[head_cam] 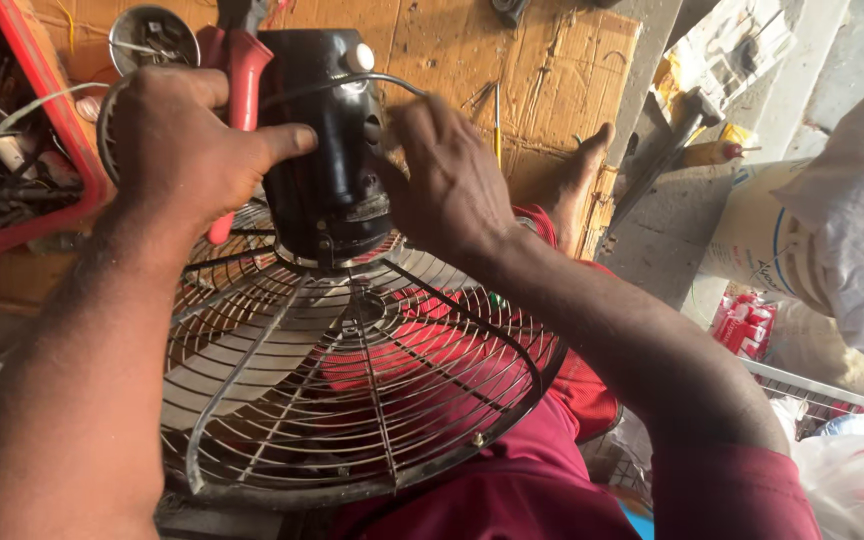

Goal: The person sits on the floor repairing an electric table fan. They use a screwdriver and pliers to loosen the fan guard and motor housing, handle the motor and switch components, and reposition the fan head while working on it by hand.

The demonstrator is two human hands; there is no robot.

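Head view, looking straight down: nearest the camera lies the round wire fan guard [352, 400], resting across the person's lap on dark red cloth, with pale fan blades [252, 365] showing through its spokes. Rising from the middle of the guard is the black fan motor housing [327, 150], upright and pointing away, with a small white knob [359, 57] at its top. The left hand [177, 140] sits on the housing's left side, its fingers curled shut around a red-handled tool [237, 90] while the thumb presses the housing. The right hand [447, 180] rests against the housing's right side, fingers bent and touching it; whether they pinch anything is hard to tell, since the fingertips are hidden. A thin grey cable [372, 80] arcs over the housing between both hands. Beyond lies brown cardboard [542, 70], a bare foot [577, 175] resting on it, a red crate [42, 120] of scrap at far left, and a white sack [832, 230] at right.
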